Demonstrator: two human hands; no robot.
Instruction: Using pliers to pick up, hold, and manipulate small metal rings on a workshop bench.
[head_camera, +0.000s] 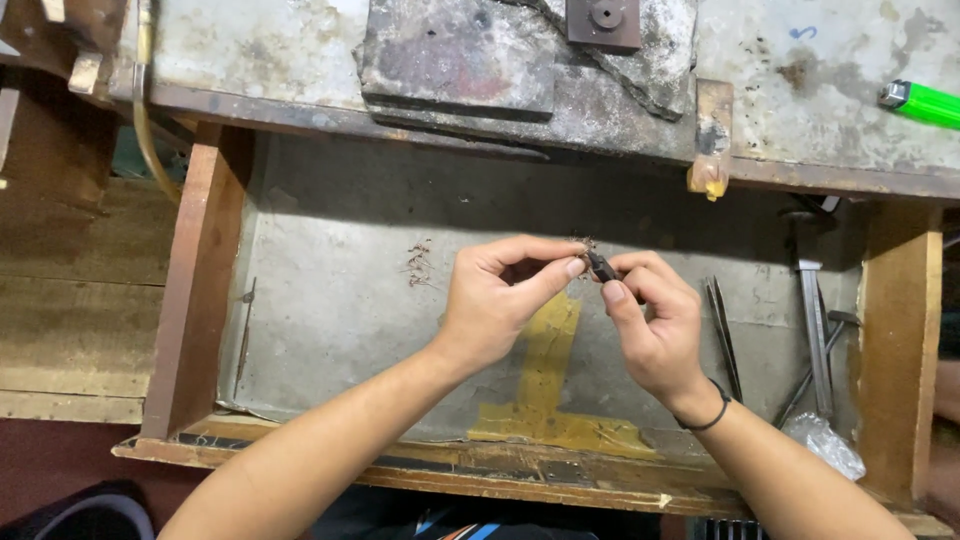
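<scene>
Mid-frame, left hand (497, 300) and right hand (650, 320) both pinch a tiny dark piece (601, 267) tight, looks like mid-fiddling, next needs steady fingertips.

Both hands work over an open wooden drawer (200, 290) with a grey lining. The left hand (495, 300) and right hand (650, 320) meet fingertip to fingertip, pinching a small dark part (600, 266) between them. Tweezers (722, 330) and metal tools (815, 330) lie in the drawer to the right. A green lighter (920, 103) rests on the bench (820, 110) above.
</scene>
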